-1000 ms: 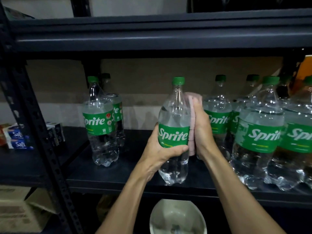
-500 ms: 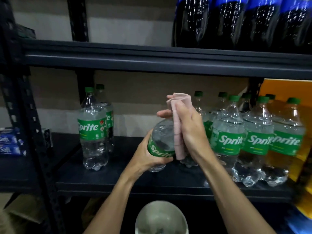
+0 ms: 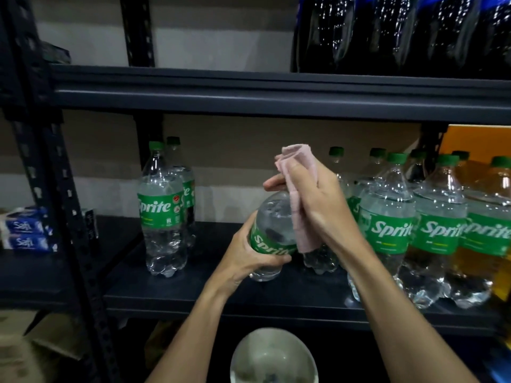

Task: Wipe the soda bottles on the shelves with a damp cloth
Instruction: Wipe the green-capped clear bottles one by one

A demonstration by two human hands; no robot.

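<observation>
My left hand (image 3: 250,251) grips a clear Sprite bottle (image 3: 272,225) by its green label, tilted so its top leans toward me. My right hand (image 3: 318,205) holds a folded pink cloth (image 3: 300,194) against the bottle's upper right side; the cap is hidden behind cloth and hand. Two Sprite bottles (image 3: 161,214) stand upright at the left of the dark shelf (image 3: 215,299). Several more Sprite bottles (image 3: 387,230) stand in a group at the right.
Dark cola bottles (image 3: 401,31) fill the upper shelf. A pale bowl (image 3: 272,357) sits below the shelf edge. Blue and white boxes (image 3: 25,230) lie at the far left behind the perforated upright (image 3: 69,217). Cardboard boxes (image 3: 33,346) sit at the lower left. An orange surface (image 3: 478,145) shows at the right.
The bottle went from upright to tilted toward me. My right hand with the cloth rose from the bottle's side to its upper part. The camera view lifted.
</observation>
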